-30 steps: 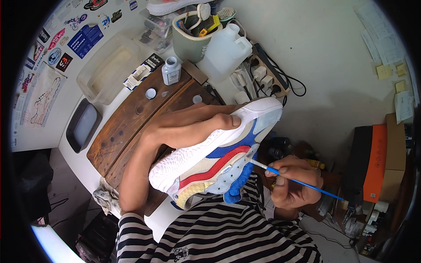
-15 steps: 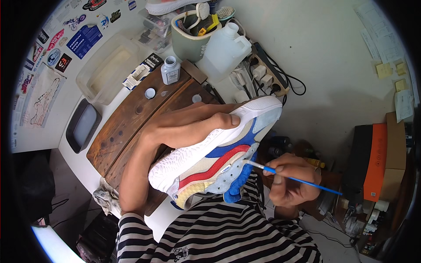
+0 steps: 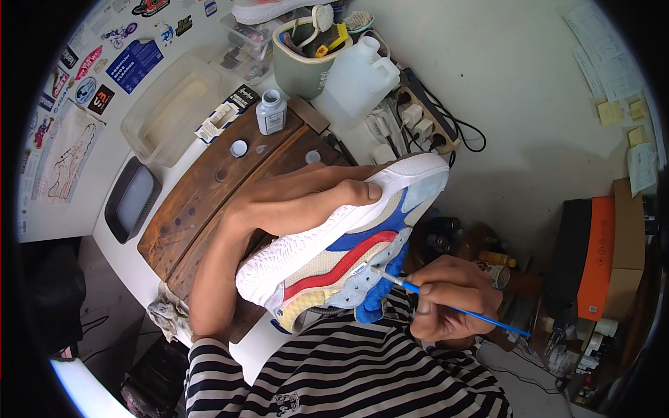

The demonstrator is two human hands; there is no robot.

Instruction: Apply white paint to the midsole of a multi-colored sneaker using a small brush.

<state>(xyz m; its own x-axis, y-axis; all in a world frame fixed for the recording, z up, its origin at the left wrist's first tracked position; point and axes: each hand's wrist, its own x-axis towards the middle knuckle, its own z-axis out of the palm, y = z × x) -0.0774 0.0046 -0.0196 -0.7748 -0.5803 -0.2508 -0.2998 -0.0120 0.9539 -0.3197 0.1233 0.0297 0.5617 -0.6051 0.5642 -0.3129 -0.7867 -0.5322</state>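
Note:
My left hand is closed round a sneaker held on its side, white sole up, with beige, blue, red, yellow and pale-blue upper panels. In my right hand is a thin blue-handled paintbrush; its bristles rest on the pale-blue lace-eyelet panel, beside blue laces. Beyond the shoe lies a dark wooden board, bearing an open small bottle of pale paint and a round cap.
Around the board are a clear bin, a dark tray, a green bucket of tools, a translucent jug and a power strip with cords. Stacked boxes stand at right, a rag at the near left.
My right hand and the brush have moved down and left along the pale-blue panel, nearer the heel. My left hand and the shoe stay in place.

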